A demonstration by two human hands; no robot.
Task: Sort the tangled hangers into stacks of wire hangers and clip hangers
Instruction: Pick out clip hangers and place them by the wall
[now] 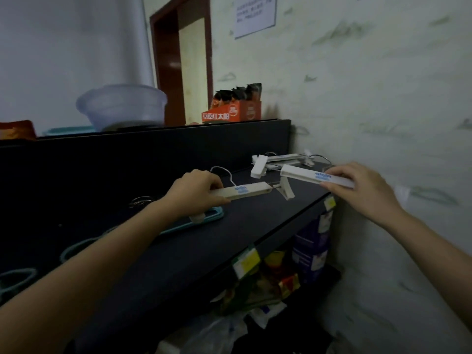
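Note:
My left hand (pixel 198 189) grips a white clip hanger (pixel 245 191) with blue lettering, its clip hanging at the right end above the black shelf (pixel 255 226). Further right, my right hand (pixel 357 182) pinches a second white clip hanger (pixel 306 173) and holds it just above the shelf's right end. Behind them, more white clip hangers (pixel 278 160) lie in a small pile by the wall. Teal hangers (pixel 189 223) lie flat on the shelf under my left forearm, with more at the far left.
A black back panel (pixel 153 154) rises behind the shelf, carrying a clear plastic bowl (pixel 122 106) and an orange snack box (pixel 231 111). The patterned wall (pixel 383 98) closes in on the right. Packaged goods (pixel 281 272) and price tags fill the lower shelf.

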